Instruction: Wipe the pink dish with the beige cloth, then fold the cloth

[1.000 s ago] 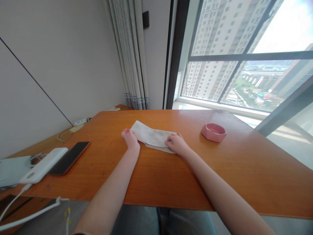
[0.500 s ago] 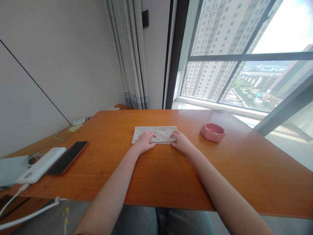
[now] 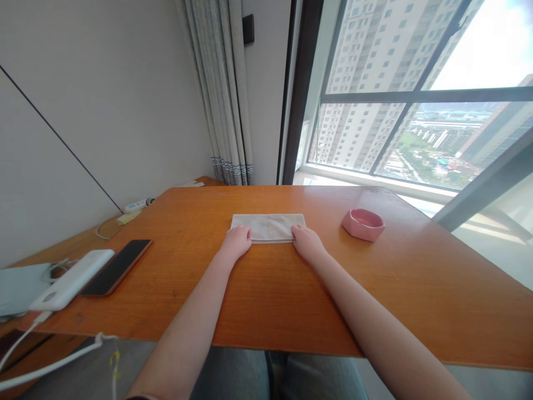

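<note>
A light grey cloth, folded into a flat strip, lies on the wooden table straight in front of me. My left hand is closed on its near left corner, the fingers curled over the edge. At the near right corner, my right hand likewise grips the cloth between thumb and fingers. The fingertips of both hands are partly hidden. To the right of my right hand, apart from it, stands a pink angular bowl.
On the left of the wooden table lie a black-screened phone and a white power bank with a white cable plugged in. A power strip sits by the wall. A large window is on the right.
My left hand has shifted left to the cloth's near left corner and its fingers have closed there. The cloth has slid slightly right. My right hand stays at the right corner.
</note>
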Demonstrator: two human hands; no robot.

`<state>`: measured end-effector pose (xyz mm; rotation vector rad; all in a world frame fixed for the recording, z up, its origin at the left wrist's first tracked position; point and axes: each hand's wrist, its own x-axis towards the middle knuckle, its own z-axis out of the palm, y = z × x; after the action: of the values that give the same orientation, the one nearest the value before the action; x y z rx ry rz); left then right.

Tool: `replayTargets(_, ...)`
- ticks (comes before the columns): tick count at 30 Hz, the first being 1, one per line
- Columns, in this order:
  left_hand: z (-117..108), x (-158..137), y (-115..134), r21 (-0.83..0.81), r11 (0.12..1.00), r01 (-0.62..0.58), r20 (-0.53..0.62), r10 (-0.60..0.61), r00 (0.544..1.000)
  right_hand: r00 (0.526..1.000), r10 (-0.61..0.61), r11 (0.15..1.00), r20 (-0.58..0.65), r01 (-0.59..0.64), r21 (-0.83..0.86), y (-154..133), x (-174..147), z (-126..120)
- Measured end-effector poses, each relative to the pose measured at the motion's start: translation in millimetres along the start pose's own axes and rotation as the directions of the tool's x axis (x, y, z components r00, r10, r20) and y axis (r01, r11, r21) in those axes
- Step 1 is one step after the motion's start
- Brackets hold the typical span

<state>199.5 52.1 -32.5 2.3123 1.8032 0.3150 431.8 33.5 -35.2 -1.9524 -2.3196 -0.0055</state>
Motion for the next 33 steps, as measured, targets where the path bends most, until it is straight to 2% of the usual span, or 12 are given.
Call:
replayTargets(5,-1.1,-1.8,-1.9,-0.016,0.998,0.058,0.069,-0.057,0.996,0.998,0.036,0.998,0.044,-0.039,0.05,4.4,-1.6,-1.1)
replayTargets(10,-4.2,-2.4,3.1,-0.024,0.994,0.102,0.126,-0.098,0.987,0.994,0.014,0.985,0.113,-0.033,0.168,10.1,-5.4,-9.8)
replayTargets(12,-5.8,-2.5,6.3,-0.023,0.991,0.135,0.153,-0.13,0.98,0.991,0.049,0.98,0.128,-0.073,0.187,9.6,-6.2,-13.5)
replayTargets(14,-5.5,-1.9,9.0,-0.031,0.988,0.149,0.133,-0.144,0.981,0.985,0.112,0.978,0.132,-0.133,0.158,7.3,-6.0,-15.8)
replayTargets(15,-4.2,-1.0,10.1,-0.04,0.99,0.137,0.086,-0.133,0.987,0.983,0.144,0.979,0.114,-0.159,0.131,5.6,-5.6,-16.1)
replayTargets(17,1.2,2.5,11.8,-0.054,0.996,0.07,-0.075,-0.074,0.994,0.986,0.169,0.982,0.002,-0.168,0.09,0.6,-4.2,-14.6)
replayTargets(20,14.4,10.8,15.1,-0.029,0.998,-0.06,-0.256,0.051,0.965,0.975,0.081,0.994,-0.205,-0.063,0.091,-10.7,-0.4,-6.2)
replayTargets(22,24.4,16.3,17.8,-0.007,0.991,-0.132,-0.259,0.126,0.958,0.978,0.009,0.993,-0.21,0.015,0.113,-19.2,3.2,2.8)
replayTargets(25,35.7,21.0,18.9,-0.013,0.986,-0.169,-0.15,0.165,0.975,0.999,-0.018,0.991,-0.04,0.023,0.132,-27.3,8.0,16.2)
replayTargets(27,38.6,21.9,15.7,-0.019,0.993,-0.113,-0.071,0.111,0.991,0.998,0.009,0.993,0.067,-0.017,0.12,-27.2,10.2,21.5)
replayTargets(29,37.2,21.8,9.8,-0.011,1.0,-0.014,-0.037,0.014,0.999,0.991,0.059,0.992,0.117,-0.071,0.1,-23.5,11.2,23.0)
replayTargets(33,24.0,17.4,-3.6,0.028,0.976,0.216,-0.08,-0.213,0.974,0.965,0.231,0.967,0.123,-0.241,0.078,-15.3,10.5,21.2)
